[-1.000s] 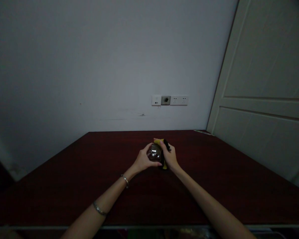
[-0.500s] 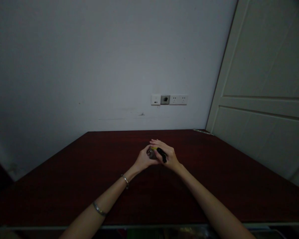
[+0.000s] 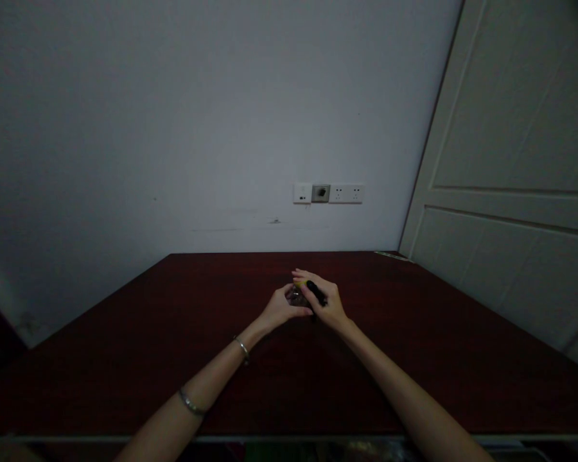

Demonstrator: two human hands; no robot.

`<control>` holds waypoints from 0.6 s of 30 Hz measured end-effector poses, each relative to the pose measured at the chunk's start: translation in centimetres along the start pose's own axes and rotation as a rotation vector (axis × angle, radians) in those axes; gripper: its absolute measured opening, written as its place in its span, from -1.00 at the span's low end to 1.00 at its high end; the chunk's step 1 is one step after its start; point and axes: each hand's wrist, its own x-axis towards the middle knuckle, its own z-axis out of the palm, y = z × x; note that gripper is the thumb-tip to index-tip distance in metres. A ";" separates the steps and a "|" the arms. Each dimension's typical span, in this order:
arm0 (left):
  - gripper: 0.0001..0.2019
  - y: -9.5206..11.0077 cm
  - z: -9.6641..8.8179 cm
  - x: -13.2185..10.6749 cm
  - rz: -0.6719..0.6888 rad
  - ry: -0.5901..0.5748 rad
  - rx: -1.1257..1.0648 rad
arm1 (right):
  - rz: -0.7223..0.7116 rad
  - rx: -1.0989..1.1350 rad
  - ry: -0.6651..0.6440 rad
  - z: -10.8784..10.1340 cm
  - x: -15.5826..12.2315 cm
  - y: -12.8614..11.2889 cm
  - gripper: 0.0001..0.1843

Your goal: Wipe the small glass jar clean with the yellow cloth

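Both hands meet over the middle of the dark red table [image 3: 197, 333]. My left hand [image 3: 277, 311] curls around a small clear, shiny object [image 3: 296, 298], which looks like glass or clear plastic; the fingers hide much of it. My right hand [image 3: 333, 305] is closed on a slim black tool with a yellow end [image 3: 316, 292]. Its yellow end is at the top of the clear object; whether they touch I cannot tell. The tool's exact kind is too dark and small to make out.
A pale wall with switches and sockets [image 3: 328, 194] rises behind the table. To the right stands a light panelled door [image 3: 505, 256]. A thin pale strip [image 3: 394, 256] lies at the table's far right corner. Some items show below the front edge.
The black tool has turned a little in my right hand and lies flatter. Both hands have shifted very slightly to the right, and more of the clear object shows between them.
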 end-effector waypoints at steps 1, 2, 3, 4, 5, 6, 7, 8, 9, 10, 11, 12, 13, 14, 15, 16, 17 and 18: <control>-0.38 -0.1 -0.1 0.1 -0.003 0.006 0.009 | -0.045 -0.018 -0.040 0.0 -0.1 -0.3 -0.73; -0.44 -0.2 -0.2 0.3 -0.003 0.011 0.027 | -0.087 -0.037 -0.084 -0.1 -0.2 -0.6 -0.73; -0.50 -0.3 -0.3 0.4 0.002 0.014 0.049 | -0.124 -0.053 -0.128 -0.1 -0.2 -0.8 -0.73; -0.55 -0.4 -0.4 0.5 0.010 0.010 0.074 | -0.151 -0.065 -0.166 0.0 -0.3 -1.0 -0.73; -0.59 -0.4 -0.5 0.5 0.020 0.004 0.093 | -0.167 -0.072 -0.192 0.0 -0.3 -1.1 -0.72; -0.60 -0.3 -0.5 0.6 0.028 -0.001 0.098 | -0.171 -0.073 -0.205 0.0 -0.2 -1.2 -0.72; -0.58 -0.3 -0.6 0.5 0.032 -0.007 0.092 | -0.164 -0.067 -0.205 0.0 -0.2 -1.2 -0.72; -0.54 -0.2 -0.6 0.4 0.034 -0.007 0.072 | -0.145 -0.053 -0.193 0.0 -0.1 -1.2 -0.73; -0.49 -0.1 -0.6 0.3 0.037 -0.006 0.049 | -0.119 -0.033 -0.176 0.0 -0.1 -1.1 -0.74; -0.43 0.1 -0.6 0.2 0.041 -0.008 0.031 | -0.088 -0.003 -0.153 0.0 0.0 -1.0 -0.75; -0.39 0.2 -0.6 0.1 0.048 -0.011 0.021 | -0.050 0.038 -0.125 0.1 0.1 -0.9 -0.76; -0.35 0.3 -0.6 0.0 0.054 -0.014 0.018 | -0.001 0.092 -0.089 0.1 0.2 -0.7 -0.76; -0.32 0.3 -0.6 -0.1 0.056 -0.018 0.015 | 0.058 0.159 -0.048 0.2 0.3 -0.5 -0.76; -0.30 0.4 -0.6 -0.2 0.051 -0.021 0.008 | 0.126 0.232 -0.005 0.3 0.3 -0.3 -0.75; -0.28 0.4 -0.6 -0.2 0.040 -0.023 -0.004 | 0.197 0.302 0.034 0.4 0.4 -0.1 -0.74; -0.27 0.3 -0.6 -0.2 0.025 -0.023 -0.022 | 0.262 0.358 0.065 0.5 0.4 0.1 -0.72; -0.26 0.2 -0.6 -0.1 0.010 -0.023 -0.042 | 0.307 0.391 0.088 0.6 0.4 0.1 -0.70; -0.26 0.1 -0.7 -0.1 -0.002 -0.022 -0.057 | 0.325 0.396 0.108 0.6 0.3 0.1 -0.70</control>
